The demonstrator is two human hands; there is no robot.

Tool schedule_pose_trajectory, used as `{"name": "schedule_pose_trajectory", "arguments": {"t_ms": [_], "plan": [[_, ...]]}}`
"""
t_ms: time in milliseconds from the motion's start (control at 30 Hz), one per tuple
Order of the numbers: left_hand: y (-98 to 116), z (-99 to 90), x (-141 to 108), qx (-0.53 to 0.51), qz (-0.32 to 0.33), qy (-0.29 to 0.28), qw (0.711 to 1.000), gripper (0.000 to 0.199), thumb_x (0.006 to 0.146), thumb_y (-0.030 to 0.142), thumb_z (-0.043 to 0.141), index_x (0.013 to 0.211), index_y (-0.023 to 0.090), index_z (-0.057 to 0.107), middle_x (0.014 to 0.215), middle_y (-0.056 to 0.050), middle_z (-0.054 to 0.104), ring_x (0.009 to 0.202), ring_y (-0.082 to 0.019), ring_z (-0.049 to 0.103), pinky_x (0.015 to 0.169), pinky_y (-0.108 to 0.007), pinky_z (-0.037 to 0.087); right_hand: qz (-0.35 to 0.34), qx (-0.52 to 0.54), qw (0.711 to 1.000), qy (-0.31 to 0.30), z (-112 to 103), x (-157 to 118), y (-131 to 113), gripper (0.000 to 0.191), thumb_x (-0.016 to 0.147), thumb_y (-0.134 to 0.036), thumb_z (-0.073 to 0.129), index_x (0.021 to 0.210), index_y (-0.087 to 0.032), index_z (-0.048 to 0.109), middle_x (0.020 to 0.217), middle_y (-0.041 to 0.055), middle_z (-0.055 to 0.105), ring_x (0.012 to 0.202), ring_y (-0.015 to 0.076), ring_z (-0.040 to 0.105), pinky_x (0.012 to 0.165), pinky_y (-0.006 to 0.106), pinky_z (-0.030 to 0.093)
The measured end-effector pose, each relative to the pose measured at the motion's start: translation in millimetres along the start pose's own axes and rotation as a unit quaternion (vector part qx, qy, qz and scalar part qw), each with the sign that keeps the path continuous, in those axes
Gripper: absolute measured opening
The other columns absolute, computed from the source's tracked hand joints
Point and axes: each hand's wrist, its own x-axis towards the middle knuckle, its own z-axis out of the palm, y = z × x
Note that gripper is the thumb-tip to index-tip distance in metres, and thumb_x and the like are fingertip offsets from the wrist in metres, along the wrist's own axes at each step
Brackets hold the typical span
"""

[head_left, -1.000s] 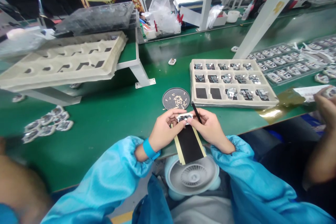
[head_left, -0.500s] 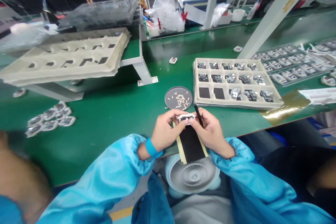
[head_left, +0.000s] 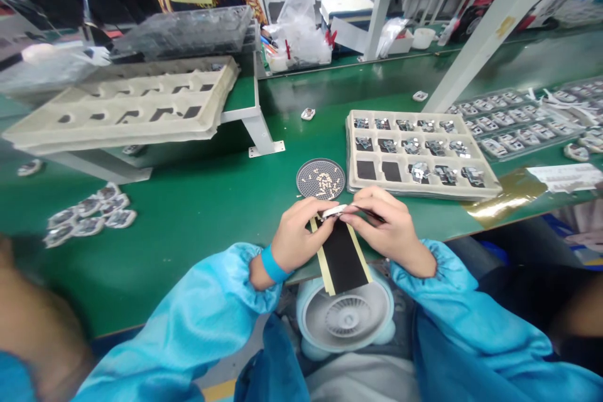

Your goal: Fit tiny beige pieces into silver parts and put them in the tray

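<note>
My left hand [head_left: 299, 232] pinches a small white-and-metal part [head_left: 333, 211] at the near edge of the green bench. My right hand [head_left: 389, 229] touches the same part from the right and also grips a thin black tool [head_left: 372, 215], now lying almost flat across its fingers. Below the part a black strip with yellow edges [head_left: 342, 255] hangs over the bench edge toward me. Both hands meet over that strip.
A round perforated dish [head_left: 320, 177] with small pale bits sits just beyond my hands. A beige compartment tray [head_left: 419, 152] of parts lies to the right, clear trays [head_left: 513, 119] farther right. Stacked beige trays [head_left: 122, 107] rest on a raised stand at left, loose parts [head_left: 89, 213] below.
My right hand has turned over the part, so the black tool went from upright to nearly flat. The other person's hand at the right edge has left the view.
</note>
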Motion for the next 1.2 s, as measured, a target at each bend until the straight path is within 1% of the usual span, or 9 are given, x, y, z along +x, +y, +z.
{"name": "schedule_pose_trajectory", "arguments": {"t_ms": [100, 300, 400, 533, 600, 767, 867, 1000, 1200], "plan": [[-0.2, -0.3, -0.1, 0.009, -0.008, 0.0, 1.0, 0.017, 0.092, 0.02, 0.064, 0.108, 0.022, 0.07, 0.097, -0.004, 0.074, 0.088, -0.018, 0.067, 0.08, -0.031, 0.052, -0.036, -0.02, 0.999, -0.029, 1.4, 4.9, 1.5, 0.019, 0.089, -0.017, 0.073, 0.106, -0.025, 0.072, 0.09, 0.0048, 0.064, 0.083, 0.019, 0.063, 0.071, 0.034, 0.053], [-2.3, -1.3, -0.5, 0.019, -0.015, -0.001, 1.0, 0.02, 0.092, 0.019, 0.064, 0.11, 0.022, 0.07, 0.096, -0.004, 0.074, 0.087, -0.018, 0.067, 0.08, -0.031, 0.051, -0.053, -0.07, 0.995, -0.054, 0.7, 4.6, 3.5, 0.023, 0.093, -0.015, 0.067, 0.112, -0.027, 0.072, 0.093, 0.0044, 0.062, 0.084, 0.0173, 0.062, 0.07, 0.031, 0.053], [-3.5, -0.9, -0.5, 0.02, -0.025, -0.004, 0.999, 0.023, 0.089, 0.015, 0.064, 0.11, 0.022, 0.07, 0.098, -0.004, 0.074, 0.09, -0.018, 0.067, 0.082, -0.031, 0.052, -0.058, -0.107, 0.988, -0.09, -0.4, 6.4, 3.9, 0.022, 0.096, -0.016, 0.061, 0.113, -0.027, 0.07, 0.098, 0.0055, 0.062, 0.088, 0.0181, 0.063, 0.073, 0.032, 0.054], [-7.6, -1.9, 3.9, 0.017, -0.06, 0.018, 0.998, 0.023, 0.086, 0.014, 0.066, 0.107, 0.021, 0.072, 0.095, -0.004, 0.074, 0.083, -0.017, 0.066, 0.079, -0.03, 0.052, -0.036, -0.141, 0.974, -0.176, 2.4, 24.8, 5.8, 0.015, 0.101, -0.022, 0.054, 0.112, -0.023, 0.064, 0.105, 0.0085, 0.061, 0.091, 0.0209, 0.063, 0.077, 0.035, 0.054], [-13.8, -6.2, 9.4, 0.009, -0.086, 0.039, 0.995, 0.02, 0.086, 0.017, 0.067, 0.105, 0.02, 0.073, 0.092, -0.003, 0.074, 0.075, -0.015, 0.063, 0.072, -0.028, 0.051, -0.029, -0.131, 0.972, -0.191, 6.7, 42.0, 9.2, 0.01, 0.101, -0.025, 0.055, 0.107, -0.022, 0.062, 0.103, 0.0083, 0.061, 0.089, 0.0209, 0.062, 0.077, 0.035, 0.052], [-41.9, -26.7, 25.7, 0.007, -0.134, 0.121, 0.984, 0.02, 0.089, 0.026, 0.067, 0.106, 0.02, 0.075, 0.093, -0.004, 0.074, 0.067, -0.013, 0.056, 0.061, -0.025, 0.044, -0.036, -0.134, 0.976, -0.168, 20.5, 85.9, 22.4, 0.004, 0.099, -0.024, 0.058, 0.097, -0.021, 0.06, 0.098, 0.0053, 0.06, 0.083, 0.0187, 0.059, 0.075, 0.033, 0.047], [-52.0, -33.3, 29.8, 0.017, -0.131, 0.128, 0.983, 0.021, 0.09, 0.029, 0.067, 0.107, 0.019, 0.075, 0.096, -0.004, 0.074, 0.071, -0.014, 0.058, 0.063, -0.026, 0.044, -0.048, -0.118, 0.98, -0.156, 26.4, 96.2, 28.7, 0.004, 0.098, -0.023, 0.058, 0.098, -0.02, 0.061, 0.098, 0.0053, 0.061, 0.084, 0.0189, 0.06, 0.077, 0.033, 0.048], [-45.5, -29.7, 27.1, 0.046, -0.096, 0.103, 0.989, 0.018, 0.091, 0.029, 0.066, 0.103, 0.019, 0.074, 0.093, -0.004, 0.073, 0.078, -0.016, 0.061, 0.071, -0.028, 0.047, -0.068, -0.051, 0.99, -0.108, 29.8, 93.1, 33.1, 0.008, 0.098, -0.022, 0.058, 0.1, -0.021, 0.066, 0.099, 0.006, 0.064, 0.092, 0.0208, 0.063, 0.084, 0.036, 0.051], [-32.6, -25.7, 22.7, 0.059, -0.07, 0.097, 0.991, 0.016, 0.092, 0.028, 0.064, 0.103, 0.02, 0.072, 0.094, -0.004, 0.072, 0.078, -0.016, 0.06, 0.075, -0.029, 0.047, -0.111, -0.002, 0.987, -0.113, 29.5, 87.5, 36.2, 0.013, 0.097, -0.03, 0.063, 0.105, -0.023, 0.07, 0.102, 0.0064, 0.066, 0.094, 0.0202, 0.065, 0.084, 0.036, 0.054]]}}
